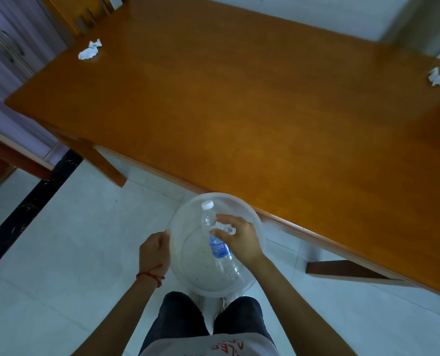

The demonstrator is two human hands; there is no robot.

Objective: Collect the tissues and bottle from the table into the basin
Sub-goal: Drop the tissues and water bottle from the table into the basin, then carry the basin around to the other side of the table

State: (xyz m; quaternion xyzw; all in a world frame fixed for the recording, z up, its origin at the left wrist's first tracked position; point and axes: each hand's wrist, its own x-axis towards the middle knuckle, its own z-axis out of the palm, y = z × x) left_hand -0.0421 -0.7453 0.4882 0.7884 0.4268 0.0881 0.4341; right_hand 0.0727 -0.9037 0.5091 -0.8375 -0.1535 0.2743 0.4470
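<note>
Left hand (154, 250) clamps basin (185, 273) rim, steadying it below table (239, 111) edge. Right hand (240, 241) over basin, fingers pinching tissue (226, 227), likely to drop; bottle (217, 242) already lies inside. Two tissues on table: far left (89, 51), far right (436, 77).

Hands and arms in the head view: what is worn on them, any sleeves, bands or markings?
Both forearms are bare, with no sleeves reaching them and no gloves on either hand. The left hand has a thin red string bracelet knotted round the wrist, a loose end trailing. The right hand and its wrist carry nothing: no watch, ring or band visible.
</note>
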